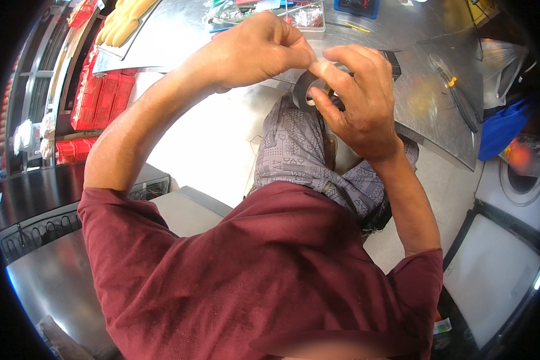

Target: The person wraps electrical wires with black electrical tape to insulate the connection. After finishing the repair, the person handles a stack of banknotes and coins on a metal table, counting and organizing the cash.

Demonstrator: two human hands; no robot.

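Observation:
My right hand [363,90] holds a roll of black tape [304,90], its thumb and fingers closed about the roll near the metal table's edge. Close against it, the fingertips of my left hand [261,51] are pinched together. What lies between those fingertips is too small to make out; they meet the right hand's fingers just above the roll. A dark box-like thing [394,65] shows partly behind my right hand.
On the metal table [420,114], long-handled pliers [453,87] lie at the right. A clear tray of small parts [309,17] and a blue case [357,7] stand at the back. Red crates [102,96] are at the left, with yellow pieces [123,24] above them.

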